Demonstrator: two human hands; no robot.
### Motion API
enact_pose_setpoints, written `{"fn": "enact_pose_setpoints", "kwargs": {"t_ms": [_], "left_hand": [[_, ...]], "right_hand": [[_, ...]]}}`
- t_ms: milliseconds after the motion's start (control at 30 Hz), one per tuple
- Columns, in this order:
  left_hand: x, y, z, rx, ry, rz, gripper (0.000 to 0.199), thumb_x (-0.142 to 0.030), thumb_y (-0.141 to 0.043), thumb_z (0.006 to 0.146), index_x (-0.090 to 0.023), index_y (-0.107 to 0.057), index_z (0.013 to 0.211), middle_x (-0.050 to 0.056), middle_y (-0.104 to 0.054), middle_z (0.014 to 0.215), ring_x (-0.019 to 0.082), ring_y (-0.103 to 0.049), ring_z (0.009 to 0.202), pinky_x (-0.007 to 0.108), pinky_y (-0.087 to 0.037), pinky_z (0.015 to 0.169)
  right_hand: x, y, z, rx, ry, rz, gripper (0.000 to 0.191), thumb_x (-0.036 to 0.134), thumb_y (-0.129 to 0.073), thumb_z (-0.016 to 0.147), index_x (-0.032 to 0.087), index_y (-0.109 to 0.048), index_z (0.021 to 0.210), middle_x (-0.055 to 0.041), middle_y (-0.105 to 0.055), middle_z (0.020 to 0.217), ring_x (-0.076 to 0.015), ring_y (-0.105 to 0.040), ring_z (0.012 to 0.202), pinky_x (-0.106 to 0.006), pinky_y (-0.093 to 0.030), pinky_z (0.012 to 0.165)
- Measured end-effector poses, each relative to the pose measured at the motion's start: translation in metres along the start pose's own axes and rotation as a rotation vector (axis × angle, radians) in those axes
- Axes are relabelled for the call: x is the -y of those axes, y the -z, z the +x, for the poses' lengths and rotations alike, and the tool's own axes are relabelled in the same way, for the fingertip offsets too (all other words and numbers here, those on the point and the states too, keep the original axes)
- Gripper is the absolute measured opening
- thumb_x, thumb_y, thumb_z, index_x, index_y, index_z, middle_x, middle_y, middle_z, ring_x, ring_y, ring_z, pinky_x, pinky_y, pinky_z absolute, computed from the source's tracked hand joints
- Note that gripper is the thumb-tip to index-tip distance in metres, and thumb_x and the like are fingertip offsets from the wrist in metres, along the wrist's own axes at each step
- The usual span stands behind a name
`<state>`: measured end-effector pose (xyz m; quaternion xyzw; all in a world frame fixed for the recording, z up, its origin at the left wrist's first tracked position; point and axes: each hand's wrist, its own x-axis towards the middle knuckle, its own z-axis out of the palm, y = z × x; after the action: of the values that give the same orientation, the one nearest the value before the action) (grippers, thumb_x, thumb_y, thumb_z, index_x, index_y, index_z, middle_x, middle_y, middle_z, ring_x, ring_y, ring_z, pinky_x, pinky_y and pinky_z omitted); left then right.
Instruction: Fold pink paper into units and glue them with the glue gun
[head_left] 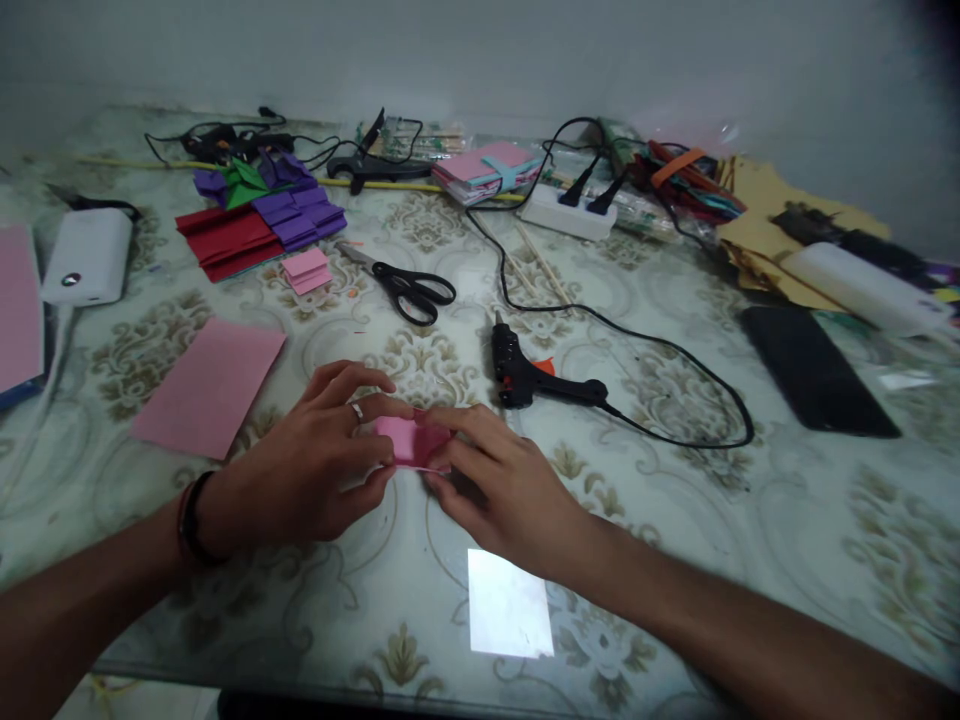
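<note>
Pink paper: both ends covered by fingers of left hand and right hand; fold count unreadable. Both forearms cut off by frame. Far left: pink sheet cropped by edge; pale cable blurs out toward it. Far right: white object runs out of frame, dark bundle behind it too blurred to name. Plug prongs hidden in power strip. Dark shape below table edge, mostly cropped.

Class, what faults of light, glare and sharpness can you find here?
Head view: squarish glare patch on the glossy table, below the right hand; head view: dim lighting, darkest at the upper-right corner; head view: fine detail looks soft.
</note>
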<state>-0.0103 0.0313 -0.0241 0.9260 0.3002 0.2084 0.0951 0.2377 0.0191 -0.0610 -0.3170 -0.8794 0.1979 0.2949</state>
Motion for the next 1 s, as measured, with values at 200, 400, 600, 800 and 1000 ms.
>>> {"fn": "enact_pose_setpoints", "kwargs": {"t_ms": [200, 400, 600, 800, 1000], "left_hand": [[0.0003, -0.0031, -0.003, 0.033, -0.004, -0.007, 0.014, -0.01, -0.066, 0.089, -0.021, -0.071, 0.095, 0.006, -0.069, 0.131, 0.032, -0.053, 0.132, 0.057, -0.044, 0.114], [-0.002, -0.0029, -0.0018, 0.047, 0.015, -0.048, 0.011, -0.011, -0.065, 0.091, -0.02, -0.068, 0.097, 0.011, -0.063, 0.134, 0.033, -0.053, 0.133, 0.056, -0.051, 0.109], [-0.0016, -0.0034, 0.0006, 0.045, 0.034, -0.152, 0.011, -0.01, -0.063, 0.092, -0.02, -0.062, 0.097, 0.013, -0.059, 0.139, 0.029, -0.054, 0.136, 0.051, -0.052, 0.111], [-0.0006, -0.006, -0.0014, 0.023, 0.041, -0.172, 0.01, -0.011, -0.062, 0.095, -0.02, -0.064, 0.1, 0.012, -0.063, 0.131, 0.027, -0.06, 0.123, 0.045, -0.056, 0.102], [-0.0011, -0.005, -0.0017, 0.065, 0.055, -0.141, 0.015, -0.011, -0.063, 0.092, -0.02, -0.065, 0.104, 0.01, -0.066, 0.12, 0.028, -0.062, 0.115, 0.047, -0.053, 0.102]], "right_hand": [[0.0014, 0.0003, -0.0007, 0.036, -0.02, -0.048, 0.008, 0.018, -0.059, 0.101, 0.019, -0.062, 0.108, -0.0167, -0.068, 0.13, -0.0321, -0.066, 0.115, -0.05, -0.065, 0.088], [0.0024, 0.0012, -0.0013, 0.053, -0.064, -0.037, 0.011, 0.019, -0.061, 0.099, 0.019, -0.061, 0.11, -0.018, -0.062, 0.13, -0.033, -0.067, 0.115, -0.049, -0.066, 0.082], [0.0028, 0.0007, -0.002, 0.032, -0.152, 0.022, 0.013, 0.02, -0.064, 0.097, 0.021, -0.058, 0.109, -0.0197, -0.051, 0.145, -0.0265, -0.069, 0.102, -0.045, -0.066, 0.078], [0.0012, 0.0001, -0.0018, 0.04, -0.144, 0.068, 0.016, 0.018, -0.064, 0.096, 0.023, -0.055, 0.109, -0.0175, -0.057, 0.139, -0.0314, -0.066, 0.121, -0.051, -0.064, 0.094], [0.0004, 0.0, -0.0006, 0.04, -0.131, 0.101, 0.031, 0.022, -0.068, 0.097, 0.023, -0.053, 0.123, -0.0153, -0.06, 0.131, -0.0303, -0.064, 0.123, -0.05, -0.064, 0.096]]}}
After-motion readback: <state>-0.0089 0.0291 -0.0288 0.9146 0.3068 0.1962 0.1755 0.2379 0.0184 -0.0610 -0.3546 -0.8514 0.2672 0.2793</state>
